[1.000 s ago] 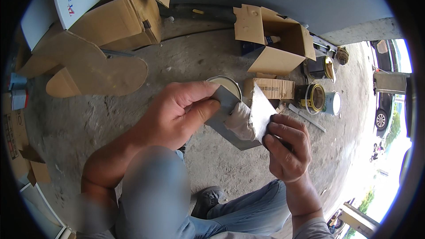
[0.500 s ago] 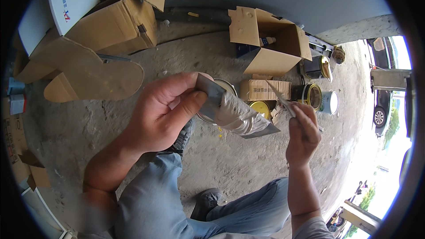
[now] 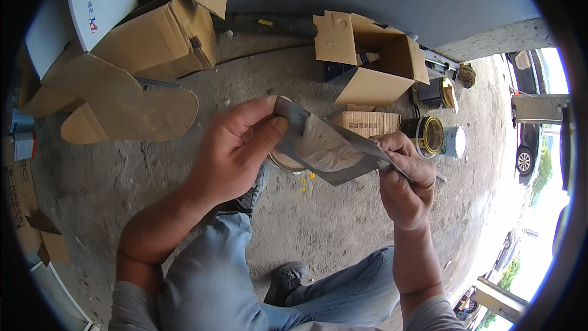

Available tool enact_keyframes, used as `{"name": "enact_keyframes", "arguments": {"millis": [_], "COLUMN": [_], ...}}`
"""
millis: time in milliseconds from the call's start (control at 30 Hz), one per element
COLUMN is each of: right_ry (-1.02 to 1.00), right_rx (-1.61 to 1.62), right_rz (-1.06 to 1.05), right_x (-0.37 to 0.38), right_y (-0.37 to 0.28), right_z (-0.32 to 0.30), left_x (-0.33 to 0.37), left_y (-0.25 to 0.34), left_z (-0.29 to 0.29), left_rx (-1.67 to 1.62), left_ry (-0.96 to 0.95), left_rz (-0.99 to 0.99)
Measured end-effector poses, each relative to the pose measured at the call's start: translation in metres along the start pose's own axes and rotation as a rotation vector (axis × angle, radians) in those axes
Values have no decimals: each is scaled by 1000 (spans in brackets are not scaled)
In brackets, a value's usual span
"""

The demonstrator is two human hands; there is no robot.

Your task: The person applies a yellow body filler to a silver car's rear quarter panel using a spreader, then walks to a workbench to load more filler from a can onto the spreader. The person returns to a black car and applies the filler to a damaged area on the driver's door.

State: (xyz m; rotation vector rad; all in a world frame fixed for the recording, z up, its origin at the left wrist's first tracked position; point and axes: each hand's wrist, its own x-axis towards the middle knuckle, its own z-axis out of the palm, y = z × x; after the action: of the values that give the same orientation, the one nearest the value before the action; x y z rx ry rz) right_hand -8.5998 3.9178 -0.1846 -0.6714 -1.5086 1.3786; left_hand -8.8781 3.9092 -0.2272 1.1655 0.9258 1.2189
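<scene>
Far out to the left of the grip lies a flattened brown cardboard sheet with a rounded end (image 3: pixel 131 110), with a large open brown cardboard box (image 3: pixel 162 37) behind it on the rough grey concrete floor (image 3: pixel 110 178).

The left hand (image 3: pixel 236 150) is closed on the upper left corner of a flat grey metal plate (image 3: pixel 306 129): the thumb presses on the face that looks up, while the fingers are hidden behind it. Held by that corner alone, the plate's face stays free, probably so that the pale grey putty smear (image 3: pixel 324 150) on its middle can be reached. The plate slopes down to the right from this grip.

Just under the plate, partly hidden, a round open tin (image 3: pixel 286 160) rests on the floor.

The right hand (image 3: pixel 407 187) pinches the thin grey blade of a scraper (image 3: pixel 373 150) between thumb and curled fingers; the blade lies flat against the plate's lower right edge, touching it, likely to draw the putty along.

Beyond the right hand's grip stand a small open cardboard box (image 3: pixel 373 67), a yellow-rimmed open tin (image 3: pixel 425 135) and a white tin (image 3: pixel 454 141).
</scene>
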Motion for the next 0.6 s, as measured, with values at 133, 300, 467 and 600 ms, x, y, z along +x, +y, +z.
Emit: {"name": "enact_keyframes", "arguments": {"millis": [133,300,467,600], "right_ry": [-64,-140,254,268], "right_rx": [-343,-711,2,413], "right_rz": [13,-5,40,62], "right_x": [0,2,-5,-11], "right_y": [-5,-3,11,15], "right_z": [-6,-17,-19,-4], "left_x": [-1,0,0,3], "left_y": [2,1,-3,-11], "left_z": [-1,-4,-3,7], "left_rx": [-16,-84,-208,-240], "left_ry": [26,50,85,11], "left_rz": [-14,-10,-37,-121]}}
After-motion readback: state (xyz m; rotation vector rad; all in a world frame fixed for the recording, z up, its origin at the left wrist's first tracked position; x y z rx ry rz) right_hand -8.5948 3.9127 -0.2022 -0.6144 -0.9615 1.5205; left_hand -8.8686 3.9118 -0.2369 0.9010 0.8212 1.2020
